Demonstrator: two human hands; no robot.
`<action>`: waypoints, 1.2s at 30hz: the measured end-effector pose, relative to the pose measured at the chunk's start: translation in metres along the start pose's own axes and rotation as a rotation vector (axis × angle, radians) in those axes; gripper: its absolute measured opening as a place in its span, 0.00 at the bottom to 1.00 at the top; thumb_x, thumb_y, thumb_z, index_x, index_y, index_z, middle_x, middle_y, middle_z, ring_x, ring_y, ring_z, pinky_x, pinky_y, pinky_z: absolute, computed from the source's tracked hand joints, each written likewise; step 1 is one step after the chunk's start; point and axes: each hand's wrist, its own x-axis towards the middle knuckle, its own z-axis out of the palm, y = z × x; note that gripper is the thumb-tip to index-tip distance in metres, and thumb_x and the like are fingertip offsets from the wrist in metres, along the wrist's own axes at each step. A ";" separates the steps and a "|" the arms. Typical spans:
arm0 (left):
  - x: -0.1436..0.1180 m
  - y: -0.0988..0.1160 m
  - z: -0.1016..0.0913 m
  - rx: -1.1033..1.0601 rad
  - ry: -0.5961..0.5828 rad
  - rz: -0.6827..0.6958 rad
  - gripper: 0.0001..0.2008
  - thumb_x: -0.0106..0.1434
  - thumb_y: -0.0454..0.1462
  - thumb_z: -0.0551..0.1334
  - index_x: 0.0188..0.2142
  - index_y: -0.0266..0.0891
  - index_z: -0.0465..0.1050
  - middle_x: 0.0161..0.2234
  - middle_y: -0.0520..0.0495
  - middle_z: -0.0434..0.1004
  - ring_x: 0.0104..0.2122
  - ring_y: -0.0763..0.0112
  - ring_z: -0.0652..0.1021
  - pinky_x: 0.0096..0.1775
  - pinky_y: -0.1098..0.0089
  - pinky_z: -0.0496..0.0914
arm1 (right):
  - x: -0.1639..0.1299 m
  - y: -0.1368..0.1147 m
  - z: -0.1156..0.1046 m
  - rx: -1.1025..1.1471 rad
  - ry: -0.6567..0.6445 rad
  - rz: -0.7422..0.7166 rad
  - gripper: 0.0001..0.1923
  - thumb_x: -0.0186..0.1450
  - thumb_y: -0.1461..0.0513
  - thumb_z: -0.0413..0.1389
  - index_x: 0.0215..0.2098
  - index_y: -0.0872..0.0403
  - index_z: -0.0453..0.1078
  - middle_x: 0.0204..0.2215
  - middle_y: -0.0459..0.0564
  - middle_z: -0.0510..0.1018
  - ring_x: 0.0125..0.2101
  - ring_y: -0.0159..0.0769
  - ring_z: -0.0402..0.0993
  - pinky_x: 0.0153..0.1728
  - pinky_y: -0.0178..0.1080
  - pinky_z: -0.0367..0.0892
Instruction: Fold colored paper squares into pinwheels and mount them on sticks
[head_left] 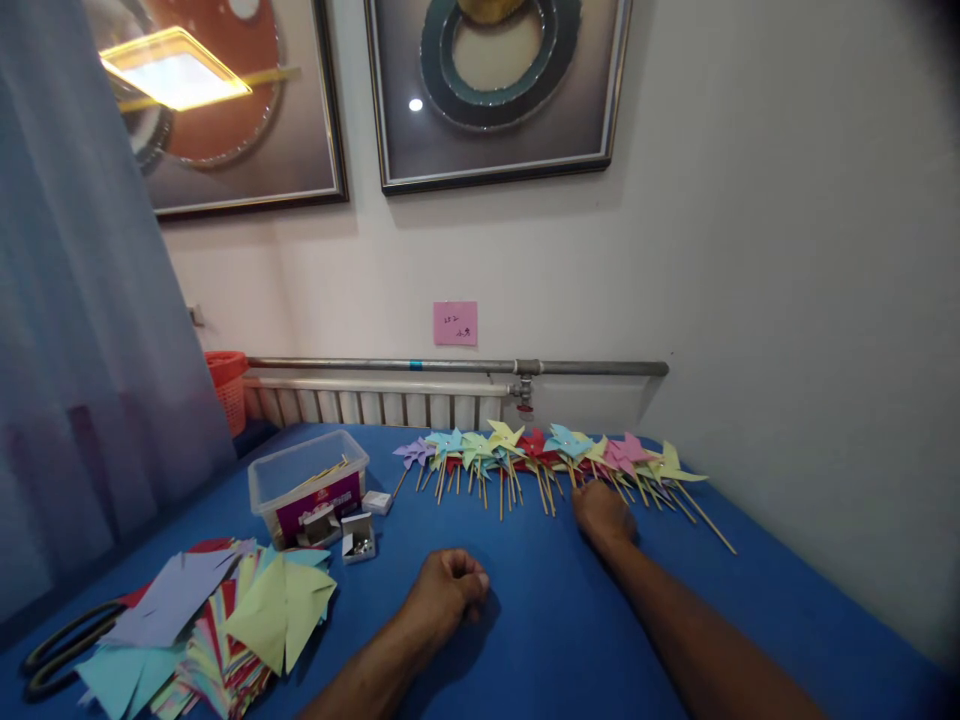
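Note:
My right hand [604, 512] is closed at the front of a row of paper pinwheels on thin sticks. Its fingers are around the stick of a light blue pinwheel [568, 442], and the grip itself is partly hidden. Beside it lie a pink pinwheel [628, 453], a red pinwheel [535, 446] and several yellow, green and purple ones, heads toward the wall. My left hand [448, 592] is over the blue tabletop [525, 640] with its fingers curled in, and nothing shows in them.
At left stands a clear plastic box [307, 480] of sticks, near small white boxes [358, 538], one holding tiny metal pieces. Cut paper sheets [281, 605] are piled in front, with scissors [71, 645] partly beneath. Behind are a radiator [375, 405], a pipe and a red basket [231, 390].

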 end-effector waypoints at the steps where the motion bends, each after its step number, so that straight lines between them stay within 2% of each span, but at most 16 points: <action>1: 0.000 0.001 0.000 0.003 0.001 0.001 0.10 0.47 0.41 0.65 0.23 0.38 0.68 0.18 0.54 0.69 0.15 0.77 0.67 0.20 0.73 0.54 | -0.003 0.001 0.000 -0.001 0.010 -0.012 0.16 0.69 0.59 0.50 0.40 0.57 0.79 0.42 0.68 0.82 0.46 0.54 0.80 0.40 0.45 0.69; 5: -0.001 0.000 0.000 0.006 -0.004 0.008 0.10 0.48 0.41 0.65 0.24 0.38 0.68 0.18 0.53 0.69 0.15 0.77 0.67 0.20 0.73 0.55 | -0.016 0.004 -0.001 0.012 0.081 -0.056 0.16 0.71 0.57 0.47 0.45 0.56 0.75 0.40 0.64 0.82 0.42 0.49 0.80 0.38 0.42 0.66; 8: 0.001 -0.003 0.000 0.004 -0.018 0.018 0.10 0.48 0.41 0.65 0.24 0.38 0.68 0.19 0.53 0.70 0.15 0.77 0.67 0.20 0.73 0.55 | -0.031 0.007 -0.002 0.030 0.133 -0.116 0.15 0.72 0.58 0.46 0.43 0.54 0.72 0.40 0.59 0.81 0.40 0.43 0.78 0.35 0.39 0.63; 10: 0.003 -0.005 0.000 0.012 -0.021 0.027 0.10 0.48 0.42 0.65 0.24 0.38 0.68 0.19 0.52 0.70 0.15 0.77 0.67 0.20 0.73 0.55 | -0.047 0.008 -0.001 0.047 0.133 -0.196 0.13 0.72 0.57 0.47 0.39 0.52 0.72 0.38 0.54 0.81 0.37 0.40 0.77 0.34 0.37 0.61; 12: 0.005 -0.008 0.000 0.026 -0.017 0.033 0.10 0.47 0.42 0.66 0.24 0.38 0.68 0.18 0.53 0.69 0.15 0.77 0.66 0.20 0.73 0.54 | -0.071 0.007 0.003 0.109 0.123 -0.352 0.11 0.71 0.58 0.47 0.37 0.52 0.70 0.35 0.52 0.81 0.35 0.39 0.76 0.33 0.37 0.61; 15: 0.006 -0.010 -0.002 0.045 -0.019 0.047 0.11 0.47 0.42 0.66 0.24 0.39 0.68 0.16 0.55 0.67 0.14 0.77 0.65 0.20 0.73 0.53 | -0.117 0.001 0.010 0.235 0.033 -0.542 0.11 0.70 0.58 0.47 0.33 0.51 0.68 0.32 0.51 0.80 0.32 0.39 0.75 0.33 0.38 0.61; 19: 0.008 -0.013 -0.004 0.040 -0.023 0.086 0.11 0.47 0.43 0.66 0.23 0.39 0.68 0.15 0.56 0.66 0.15 0.77 0.64 0.22 0.73 0.54 | -0.183 -0.015 0.019 0.400 -0.160 -0.678 0.09 0.69 0.60 0.49 0.31 0.50 0.66 0.30 0.48 0.79 0.33 0.38 0.74 0.34 0.37 0.61; 22: 0.009 -0.015 -0.004 0.016 -0.009 0.135 0.11 0.46 0.42 0.66 0.23 0.38 0.69 0.17 0.56 0.67 0.19 0.77 0.66 0.25 0.73 0.58 | -0.213 -0.026 0.026 0.496 -0.220 -0.730 0.07 0.68 0.62 0.50 0.32 0.50 0.66 0.31 0.47 0.79 0.32 0.37 0.74 0.34 0.36 0.62; 26: 0.009 -0.014 -0.005 0.022 -0.027 0.122 0.08 0.47 0.39 0.65 0.23 0.38 0.69 0.18 0.56 0.68 0.21 0.76 0.66 0.27 0.72 0.60 | -0.222 -0.030 0.031 0.466 -0.286 -0.757 0.07 0.66 0.64 0.52 0.29 0.51 0.65 0.28 0.46 0.77 0.29 0.35 0.71 0.32 0.35 0.60; 30: 0.004 -0.007 -0.005 0.083 -0.051 0.103 0.04 0.48 0.36 0.62 0.24 0.38 0.69 0.19 0.56 0.68 0.22 0.76 0.66 0.28 0.72 0.60 | -0.213 -0.026 0.027 0.552 -0.311 -0.739 0.09 0.68 0.61 0.50 0.29 0.50 0.65 0.27 0.45 0.77 0.28 0.34 0.71 0.32 0.35 0.60; 33: -0.001 -0.004 -0.004 0.185 -0.060 0.104 0.01 0.51 0.33 0.60 0.25 0.37 0.70 0.20 0.56 0.67 0.22 0.76 0.65 0.28 0.73 0.59 | -0.203 -0.022 0.020 0.571 -0.300 -0.702 0.12 0.69 0.56 0.49 0.29 0.50 0.65 0.26 0.45 0.76 0.29 0.36 0.71 0.32 0.36 0.60; 36: -0.006 -0.003 -0.004 0.374 -0.020 0.153 0.05 0.56 0.34 0.59 0.27 0.37 0.73 0.21 0.55 0.69 0.22 0.74 0.66 0.28 0.72 0.58 | -0.192 -0.018 0.014 0.567 -0.285 -0.646 0.17 0.69 0.50 0.48 0.28 0.50 0.64 0.24 0.44 0.74 0.26 0.36 0.69 0.30 0.36 0.59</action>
